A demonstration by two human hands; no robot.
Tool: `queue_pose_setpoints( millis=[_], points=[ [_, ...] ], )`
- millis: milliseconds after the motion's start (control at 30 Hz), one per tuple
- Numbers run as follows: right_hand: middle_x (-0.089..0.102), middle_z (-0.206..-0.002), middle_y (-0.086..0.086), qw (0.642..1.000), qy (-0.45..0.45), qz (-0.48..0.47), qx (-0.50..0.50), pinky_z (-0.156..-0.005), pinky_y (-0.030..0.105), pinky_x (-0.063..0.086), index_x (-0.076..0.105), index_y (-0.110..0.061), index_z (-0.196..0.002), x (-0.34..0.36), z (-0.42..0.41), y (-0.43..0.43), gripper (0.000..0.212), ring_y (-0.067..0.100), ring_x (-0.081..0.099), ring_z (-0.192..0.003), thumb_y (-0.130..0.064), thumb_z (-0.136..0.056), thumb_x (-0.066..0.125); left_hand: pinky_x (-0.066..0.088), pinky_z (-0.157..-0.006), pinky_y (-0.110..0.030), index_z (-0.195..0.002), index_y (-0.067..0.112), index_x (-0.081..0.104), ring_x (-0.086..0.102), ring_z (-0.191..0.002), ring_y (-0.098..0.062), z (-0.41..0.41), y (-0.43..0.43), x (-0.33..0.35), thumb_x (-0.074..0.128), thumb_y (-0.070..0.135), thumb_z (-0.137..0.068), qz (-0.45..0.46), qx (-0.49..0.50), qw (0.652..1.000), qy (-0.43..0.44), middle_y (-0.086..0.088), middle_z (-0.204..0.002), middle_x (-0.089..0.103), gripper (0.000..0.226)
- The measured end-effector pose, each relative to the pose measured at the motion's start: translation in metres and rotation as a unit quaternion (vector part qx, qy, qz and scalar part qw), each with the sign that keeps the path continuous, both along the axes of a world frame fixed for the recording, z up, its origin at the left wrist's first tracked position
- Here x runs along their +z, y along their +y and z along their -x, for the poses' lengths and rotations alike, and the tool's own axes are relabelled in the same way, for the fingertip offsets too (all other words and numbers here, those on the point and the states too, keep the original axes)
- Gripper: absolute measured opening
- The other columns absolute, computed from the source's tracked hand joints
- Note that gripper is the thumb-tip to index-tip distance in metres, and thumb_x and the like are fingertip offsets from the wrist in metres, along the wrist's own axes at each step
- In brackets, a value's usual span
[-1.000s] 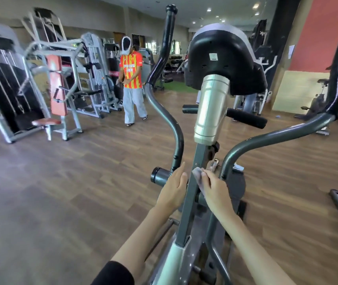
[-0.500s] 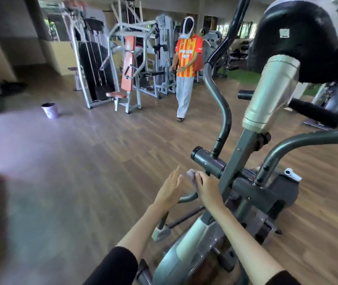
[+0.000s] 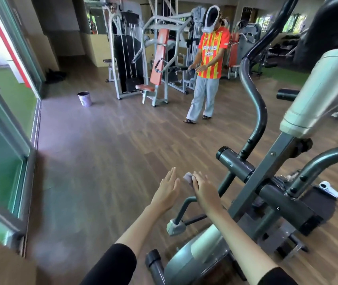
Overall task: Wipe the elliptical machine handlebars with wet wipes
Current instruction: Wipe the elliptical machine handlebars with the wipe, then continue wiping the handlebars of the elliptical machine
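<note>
The elliptical machine (image 3: 266, 194) fills the right side, with its dark curved left handlebar (image 3: 255, 103) rising from a pivot tube (image 3: 235, 163) and a second handlebar (image 3: 316, 161) arching off to the right. My right hand (image 3: 204, 187) pinches a crumpled pale wet wipe (image 3: 188, 178) in its fingertips, held in the air just left of the machine's frame, touching no bar. My left hand (image 3: 167, 189) hovers flat beside it with straight fingers and holds nothing. Both hands are over the wooden floor.
A person in an orange striped shirt (image 3: 209, 64) stands a few steps ahead on the floor. Weight machines (image 3: 143, 58) line the back. A small purple bin (image 3: 84, 98) sits on the floor at left. Glass panels (image 3: 3, 140) run along the left side.
My view has swung left and away from the machine's column. Both hands have come off the frame and moved left into open air, the wipe still in my right hand.
</note>
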State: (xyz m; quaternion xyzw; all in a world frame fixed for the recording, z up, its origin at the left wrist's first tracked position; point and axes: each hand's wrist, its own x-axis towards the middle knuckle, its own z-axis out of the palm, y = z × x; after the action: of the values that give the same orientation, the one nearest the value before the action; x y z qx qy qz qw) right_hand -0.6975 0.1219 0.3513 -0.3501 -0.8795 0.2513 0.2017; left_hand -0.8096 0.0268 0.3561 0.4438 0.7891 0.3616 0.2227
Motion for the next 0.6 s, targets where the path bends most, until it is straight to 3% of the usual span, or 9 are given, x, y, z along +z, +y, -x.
queue_pose_setpoints(
  millis=[133, 267, 367, 500, 600],
  points=[
    [0.053, -0.134, 0.012, 1.0, -0.003, 0.005, -0.005, -0.109, 0.028, 0.022, 0.053, -0.004, -0.127, -0.003, 0.019, 0.005, 0.037, 0.027, 0.04, -0.132, -0.022, -0.104, 0.03, 0.003, -0.119, -0.028, -0.153, 0.013, 0.009, 0.003, -0.147, -0.007, 0.019, 0.005, -0.006, 0.02, 0.024, -0.104, 0.003, 0.002, 1.0, -0.004, 0.003, -0.161, 0.008, 0.051],
    [0.045, -0.143, 0.011, 0.999, -0.024, 0.028, -0.023, -0.111, 0.029, 0.022, 0.048, -0.008, -0.135, -0.007, 0.042, 0.01, 0.041, 0.025, 0.031, -0.138, -0.026, -0.103, 0.029, 0.002, -0.118, -0.026, -0.153, 0.014, 0.009, 0.002, -0.147, -0.006, 0.045, 0.014, -0.012, 0.019, 0.025, -0.104, 0.008, -0.008, 1.0, -0.007, 0.004, -0.161, 0.008, 0.051],
    [0.046, -0.143, 0.01, 0.998, -0.04, 0.033, -0.045, -0.108, 0.035, 0.031, 0.048, -0.012, -0.135, -0.016, 0.068, 0.018, 0.042, 0.026, 0.035, -0.136, -0.03, -0.103, 0.028, 0.003, -0.118, -0.027, -0.153, 0.015, 0.008, 0.002, -0.147, -0.006, 0.072, 0.023, -0.015, 0.019, 0.025, -0.105, 0.014, -0.029, 0.999, -0.006, 0.004, -0.161, 0.008, 0.051],
    [0.055, -0.132, 0.012, 0.996, -0.031, 0.02, -0.086, -0.102, 0.036, 0.036, 0.053, -0.007, -0.129, -0.021, 0.109, 0.024, 0.039, 0.028, 0.045, -0.127, -0.026, -0.102, 0.032, 0.003, -0.119, -0.029, -0.153, 0.013, 0.008, 0.003, -0.148, -0.01, 0.117, 0.036, -0.016, 0.02, 0.025, -0.105, 0.027, -0.074, 0.997, 0.006, 0.001, -0.161, 0.007, 0.051],
    [0.061, -0.114, 0.009, 0.994, -0.013, 0.007, -0.111, -0.087, 0.033, 0.037, 0.059, -0.009, -0.114, -0.02, 0.139, 0.024, 0.032, 0.028, 0.052, -0.111, -0.024, -0.102, 0.033, 0.004, -0.119, -0.031, -0.153, 0.013, 0.009, 0.004, -0.148, -0.012, 0.15, 0.042, -0.013, 0.02, 0.025, -0.105, 0.027, -0.103, 0.994, 0.009, -0.001, -0.161, 0.008, 0.05]
  ],
)
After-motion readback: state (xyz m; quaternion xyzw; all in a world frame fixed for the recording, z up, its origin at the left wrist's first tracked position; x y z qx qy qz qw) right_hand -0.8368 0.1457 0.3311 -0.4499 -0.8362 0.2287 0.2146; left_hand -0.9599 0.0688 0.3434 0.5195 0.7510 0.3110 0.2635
